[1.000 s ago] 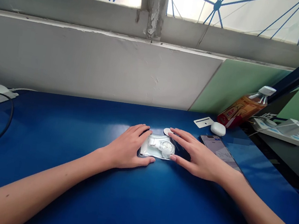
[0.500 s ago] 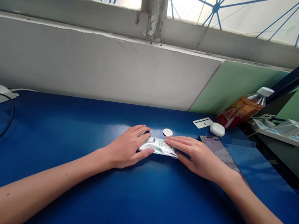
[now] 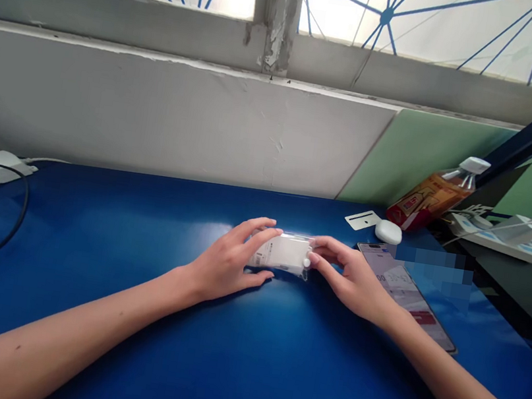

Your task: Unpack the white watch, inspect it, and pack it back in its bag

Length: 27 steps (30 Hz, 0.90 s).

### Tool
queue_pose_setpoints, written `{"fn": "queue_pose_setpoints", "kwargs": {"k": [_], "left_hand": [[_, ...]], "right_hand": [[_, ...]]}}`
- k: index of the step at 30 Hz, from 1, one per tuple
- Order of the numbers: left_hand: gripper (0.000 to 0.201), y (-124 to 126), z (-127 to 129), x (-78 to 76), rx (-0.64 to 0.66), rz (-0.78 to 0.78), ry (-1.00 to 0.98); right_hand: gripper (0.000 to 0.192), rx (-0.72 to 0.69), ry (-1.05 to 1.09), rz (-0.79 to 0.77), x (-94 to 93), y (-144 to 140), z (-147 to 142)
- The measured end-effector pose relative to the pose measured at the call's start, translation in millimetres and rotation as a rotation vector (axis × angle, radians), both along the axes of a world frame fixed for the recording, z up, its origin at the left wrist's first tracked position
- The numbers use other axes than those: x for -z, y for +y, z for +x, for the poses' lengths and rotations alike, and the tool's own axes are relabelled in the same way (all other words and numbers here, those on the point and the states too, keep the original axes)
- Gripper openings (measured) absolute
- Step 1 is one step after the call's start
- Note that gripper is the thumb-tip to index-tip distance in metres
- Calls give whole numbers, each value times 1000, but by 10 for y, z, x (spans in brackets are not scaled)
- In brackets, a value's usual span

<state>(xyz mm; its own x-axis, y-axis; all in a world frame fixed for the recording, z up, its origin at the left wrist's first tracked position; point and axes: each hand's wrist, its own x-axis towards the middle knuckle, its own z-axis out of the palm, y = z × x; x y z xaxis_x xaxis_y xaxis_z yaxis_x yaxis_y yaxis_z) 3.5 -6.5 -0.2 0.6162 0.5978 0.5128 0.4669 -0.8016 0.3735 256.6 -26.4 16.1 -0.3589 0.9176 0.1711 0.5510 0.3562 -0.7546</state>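
A clear plastic packet with a white, flat insert and small print at its left end lies between my hands above the blue table. My left hand curves around its left end, the index finger along the far edge and the thumb by the near edge. My right hand pinches the right end between thumb and fingers. A small white round piece shows by the right fingertips; whether it is inside the packet I cannot tell. My right fingers partly hide that end.
On the blue table, a phone lies beside my right hand. Behind it are a white earbud case, a white card and a leaning drink bottle. Power strips sit at both sides, with a black cable at left.
The packet has turned from its shiny, silvery side to its white, printed side. The white disc behind it no longer shows there. My right fingers have drawn back to the packet's right end.
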Motion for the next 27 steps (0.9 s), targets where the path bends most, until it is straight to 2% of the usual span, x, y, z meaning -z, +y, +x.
{"fn": "queue_pose_setpoints", "kwargs": {"k": [2, 4, 6, 8, 14, 18, 27], "left_hand": [[57, 10, -3, 3, 18, -48, 35], [58, 22, -4, 12, 28, -90, 53], [61, 31, 1, 20, 22, -122, 66], [63, 37, 9, 19, 18, -140, 89], [62, 87, -18, -15, 2, -137, 219], [72, 137, -90, -16, -22, -138, 321], [71, 137, -85, 3, -44, -138, 291]], "right_hand": [[34, 13, -40, 37, 13, 6, 3], [39, 27, -160, 173, 26, 14, 17], [37, 26, -273, 302, 32, 21, 38], [36, -5, -344, 347, 27, 26, 61], [57, -185, -505, 264, 15, 32, 118], [60, -171, -518, 214, 44, 39, 134], [63, -166, -505, 194, 44, 33, 148]]}}
